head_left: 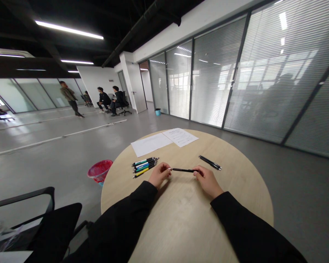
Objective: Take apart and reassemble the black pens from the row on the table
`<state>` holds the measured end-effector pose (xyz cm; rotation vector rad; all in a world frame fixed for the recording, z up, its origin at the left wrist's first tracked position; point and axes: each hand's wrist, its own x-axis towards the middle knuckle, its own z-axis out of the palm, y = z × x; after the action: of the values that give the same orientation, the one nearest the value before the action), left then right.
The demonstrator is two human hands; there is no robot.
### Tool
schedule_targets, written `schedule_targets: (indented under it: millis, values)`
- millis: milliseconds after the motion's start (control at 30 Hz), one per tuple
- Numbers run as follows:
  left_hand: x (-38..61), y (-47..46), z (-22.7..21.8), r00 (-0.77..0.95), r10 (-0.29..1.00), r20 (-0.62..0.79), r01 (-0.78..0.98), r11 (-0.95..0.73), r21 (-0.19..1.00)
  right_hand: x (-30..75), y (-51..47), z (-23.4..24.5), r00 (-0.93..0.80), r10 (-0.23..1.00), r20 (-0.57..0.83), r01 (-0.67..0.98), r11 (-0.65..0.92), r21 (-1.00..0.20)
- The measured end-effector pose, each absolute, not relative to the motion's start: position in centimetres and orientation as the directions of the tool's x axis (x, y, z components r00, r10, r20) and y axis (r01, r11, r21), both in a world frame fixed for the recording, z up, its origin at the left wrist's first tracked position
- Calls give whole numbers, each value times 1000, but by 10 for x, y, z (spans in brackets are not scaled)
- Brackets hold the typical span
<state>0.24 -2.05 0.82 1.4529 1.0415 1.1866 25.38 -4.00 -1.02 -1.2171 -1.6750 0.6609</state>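
Between my left hand (159, 174) and my right hand (208, 181) lies a black pen (183, 170), held level above the light wood round table (230, 179). Each hand pinches one end of it, and its metal tip shows at my left fingers. A bundle of several multicoloured click pens (144, 167) lies to the left of my left hand, side by side. Near my right hand rest two black pens (210, 162), apart from my fingers. Two white printed sheets (150, 144) lie at the far edge of the table, and the right one (180, 137) overlaps the left.
A red wastebasket (100, 171) stands left of the table, and a black office chair (52, 219) is at lower left. Farther off, a person stands (70, 96) and two people sit (104, 100). Glass partitions with blinds (263, 73) run along the right.
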Motion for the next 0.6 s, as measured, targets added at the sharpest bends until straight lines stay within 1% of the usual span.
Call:
schedule_targets:
  millis: [267, 600]
  values:
    - [3, -20, 6, 137, 981, 135, -95, -122, 988, 253, -40, -10, -81, 929, 361, 425, 360, -831]
    - [5, -23, 9, 96, 989, 112, -141, -98, 985, 253, -42, -8, -95, 926, 366, 429, 369, -824]
